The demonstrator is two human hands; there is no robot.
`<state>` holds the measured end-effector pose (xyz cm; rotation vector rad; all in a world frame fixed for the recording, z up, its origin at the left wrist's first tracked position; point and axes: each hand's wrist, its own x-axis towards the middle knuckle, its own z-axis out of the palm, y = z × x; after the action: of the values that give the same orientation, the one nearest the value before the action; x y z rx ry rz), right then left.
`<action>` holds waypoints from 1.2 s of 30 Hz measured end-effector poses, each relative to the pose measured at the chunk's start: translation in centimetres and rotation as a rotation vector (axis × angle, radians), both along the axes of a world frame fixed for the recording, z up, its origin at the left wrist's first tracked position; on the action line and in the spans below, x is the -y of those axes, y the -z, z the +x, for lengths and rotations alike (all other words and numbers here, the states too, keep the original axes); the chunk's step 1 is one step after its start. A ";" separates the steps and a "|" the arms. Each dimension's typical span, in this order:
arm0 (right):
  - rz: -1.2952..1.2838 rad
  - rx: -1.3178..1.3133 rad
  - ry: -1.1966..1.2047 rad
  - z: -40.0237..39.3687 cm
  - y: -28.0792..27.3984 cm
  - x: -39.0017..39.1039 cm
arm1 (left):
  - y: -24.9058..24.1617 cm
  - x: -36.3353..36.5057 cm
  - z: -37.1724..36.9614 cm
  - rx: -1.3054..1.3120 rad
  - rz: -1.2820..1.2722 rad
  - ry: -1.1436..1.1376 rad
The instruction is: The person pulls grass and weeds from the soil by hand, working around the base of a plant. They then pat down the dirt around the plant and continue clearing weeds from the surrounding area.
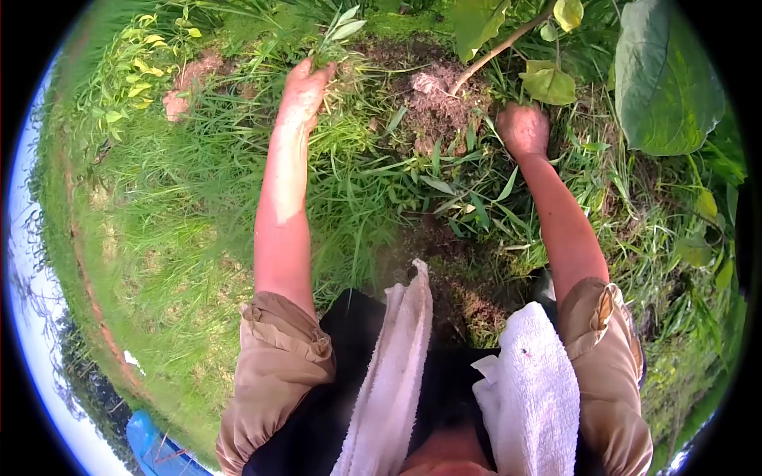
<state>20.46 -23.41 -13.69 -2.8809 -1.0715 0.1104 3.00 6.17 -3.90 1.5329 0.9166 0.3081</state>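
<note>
1. Nearest the camera: white towel (530,389) draped around the person's neck, both ends hanging down the chest over a dark top; rolled tan sleeves (279,353) at each upper arm.
2. Left hand (302,94): arm stretched forward, fingers closed round a tuft of leafy weeds (335,36), whose leaf tips stick up just above the fingers.
3. Right hand (523,128): curled into a loose fist, knuckles up, down in the grass beside the mound; looks like it grips grass blades, but what is inside the fist cannot be told.
4. Between the hands: mound of bare soil (439,99), crumbly, touching neither hand.
5. A thin sapling stem (500,49) rises slanted from the mound toward the top right, with yellow-green leaves just above the right hand.
6. Large broad leaf (665,79) well to the right of the right hand.
7. Long grass (198,198) covers the ground left of the left arm; a patch of red earth (186,87) far left.
8. Blue object (155,448) at the bottom left edge, too partial to identify.
</note>
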 end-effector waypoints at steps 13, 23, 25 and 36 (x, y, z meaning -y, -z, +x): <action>0.005 0.015 0.015 0.3 -0.2 -0.2 | 10.8 3.3 -5.9 -0.132 -0.130 0.093; -0.012 -0.025 -0.003 0.0 -0.4 -0.2 | 6.2 19.4 -9.4 -0.150 0.695 0.975; -0.001 0.039 0.010 0.5 0.1 0.0 | 8.0 22.7 -10.0 -0.254 0.197 1.073; 0.462 -0.156 -0.428 -6.6 -7.6 0.6 | 9.1 23.9 -13.2 -0.364 0.364 1.584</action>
<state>13.90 -24.01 -6.06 -2.1745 -1.4405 0.0911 -10.16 -17.75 -13.01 2.2139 -0.3193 -1.0094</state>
